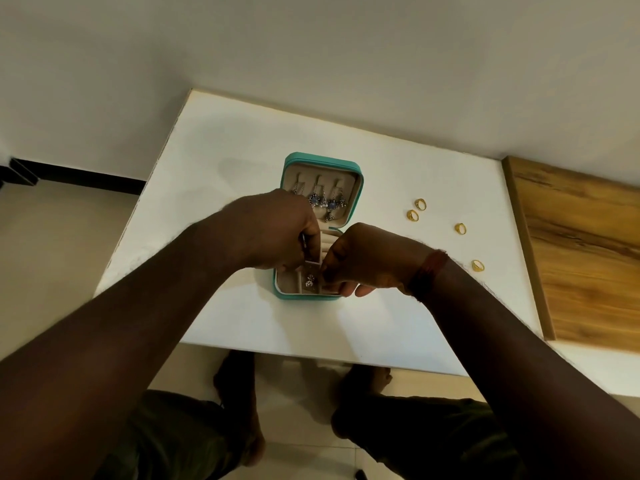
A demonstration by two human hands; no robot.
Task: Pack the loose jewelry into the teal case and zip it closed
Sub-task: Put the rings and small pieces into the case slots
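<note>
Found teal case [320, 157] open on white table [242, 150]. Observed left hand [277, 230] pinching slim metal piece [304, 241] over tray [287, 283]; cannot tell right hand [367, 258] grip, fingers curled. Seat piece fully before release. Noted gold rings [420, 204] loose at three o'clock.

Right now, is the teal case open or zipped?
Open: teal case lid lies back, earrings hanging in it, base compartments exposed.
</note>
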